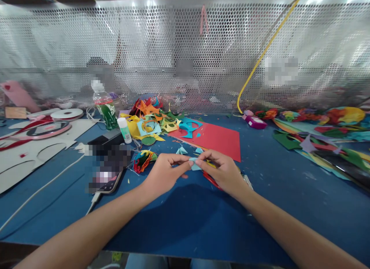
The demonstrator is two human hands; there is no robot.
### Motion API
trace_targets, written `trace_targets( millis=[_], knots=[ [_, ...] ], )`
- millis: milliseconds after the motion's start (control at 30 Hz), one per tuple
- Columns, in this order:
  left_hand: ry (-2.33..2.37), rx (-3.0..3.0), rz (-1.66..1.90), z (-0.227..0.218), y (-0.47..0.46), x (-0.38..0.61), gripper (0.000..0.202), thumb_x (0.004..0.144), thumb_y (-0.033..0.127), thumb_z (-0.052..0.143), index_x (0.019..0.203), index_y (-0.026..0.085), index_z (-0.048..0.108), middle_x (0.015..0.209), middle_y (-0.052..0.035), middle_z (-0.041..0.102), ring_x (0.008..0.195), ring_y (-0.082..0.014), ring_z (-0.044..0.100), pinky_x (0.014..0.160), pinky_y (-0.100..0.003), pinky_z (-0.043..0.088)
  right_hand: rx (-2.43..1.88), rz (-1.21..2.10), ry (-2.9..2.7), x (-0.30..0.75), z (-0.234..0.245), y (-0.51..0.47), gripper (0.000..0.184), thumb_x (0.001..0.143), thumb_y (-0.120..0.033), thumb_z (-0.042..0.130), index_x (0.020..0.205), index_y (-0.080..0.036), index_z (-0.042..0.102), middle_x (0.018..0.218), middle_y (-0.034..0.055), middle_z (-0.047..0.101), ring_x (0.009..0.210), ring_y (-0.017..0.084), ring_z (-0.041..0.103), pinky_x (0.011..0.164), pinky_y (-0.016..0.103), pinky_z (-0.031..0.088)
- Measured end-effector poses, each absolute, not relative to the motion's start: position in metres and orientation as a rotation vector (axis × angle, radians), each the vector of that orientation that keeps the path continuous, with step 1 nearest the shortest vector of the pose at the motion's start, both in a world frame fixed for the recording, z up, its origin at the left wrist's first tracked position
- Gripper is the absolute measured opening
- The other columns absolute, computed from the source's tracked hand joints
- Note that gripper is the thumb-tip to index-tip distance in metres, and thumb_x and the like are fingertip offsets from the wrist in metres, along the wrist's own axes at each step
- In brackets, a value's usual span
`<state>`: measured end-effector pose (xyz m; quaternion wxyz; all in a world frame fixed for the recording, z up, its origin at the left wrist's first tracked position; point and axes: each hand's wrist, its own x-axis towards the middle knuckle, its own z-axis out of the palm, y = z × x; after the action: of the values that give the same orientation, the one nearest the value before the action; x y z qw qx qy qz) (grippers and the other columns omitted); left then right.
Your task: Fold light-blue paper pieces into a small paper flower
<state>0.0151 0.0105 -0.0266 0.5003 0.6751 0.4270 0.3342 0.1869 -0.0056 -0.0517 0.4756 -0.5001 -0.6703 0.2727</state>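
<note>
Both hands meet over the blue table (pixel 185 219), pinching one small light-blue paper piece (pixel 195 164) between their fingertips. My left hand (pixel 166 170) holds its left end with thumb and fingers closed. My right hand (pixel 221 169) grips the right end the same way. Under my right hand lie red-handled scissors (pixel 210 179), partly hidden. Two more small light-blue folded pieces (pixel 182 150) sit just beyond the hands, in front of a red paper sheet (pixel 216 140).
A pile of coloured paper scraps (pixel 150 120), a glue stick (pixel 125 130) and a bottle (pixel 104 107) stand behind left. A phone (pixel 108 180) on a white cable lies left. White card and tape rolls (pixel 68 114) sit far left, coloured paper (pixel 323 138) right. Perforated metal screen (pixel 185 49) backs the table.
</note>
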Motion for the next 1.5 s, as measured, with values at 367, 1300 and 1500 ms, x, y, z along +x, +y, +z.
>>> trace_targets(
  millis=[367,1300,1500],
  knots=[
    [1.075,1.609,0.862,-0.0247,0.0098,0.0158,0.018,0.076,0.031,0.06,0.081,0.018,0.071,0.07,-0.0009,0.066,0.055,-0.0089,0.058,0.046,-0.016,0.049,-1.185,0.606,-1.655,0.1883,-0.0524,-0.0042,0.013,0.08,-0.032,0.056,0.075,-0.02,0.058,0.079,0.0017,0.061,0.074,0.016,0.058,0.069,0.028,0.045],
    [1.012,1.749,0.942,-0.025,0.0089,0.0111,0.017,0.068,0.03,0.068,0.065,0.015,0.061,0.055,0.0037,0.056,0.046,-0.0059,0.052,0.04,-0.013,0.043,-0.935,0.668,-1.695,0.189,-0.0488,-0.0084,0.006,0.078,-0.024,0.062,0.073,-0.023,0.065,0.077,0.0006,0.064,0.076,0.014,0.058,0.072,0.027,0.045],
    [0.891,1.94,1.009,-0.0315,0.009,0.0105,0.015,0.069,0.026,0.069,0.071,0.016,0.058,0.064,0.003,0.06,0.051,-0.0051,0.051,0.045,-0.013,0.042,-0.954,0.798,-1.736,0.1914,-0.0466,-0.0089,0.012,0.078,-0.03,0.063,0.07,-0.024,0.068,0.074,0.0003,0.064,0.075,0.015,0.056,0.072,0.028,0.043]
  ],
)
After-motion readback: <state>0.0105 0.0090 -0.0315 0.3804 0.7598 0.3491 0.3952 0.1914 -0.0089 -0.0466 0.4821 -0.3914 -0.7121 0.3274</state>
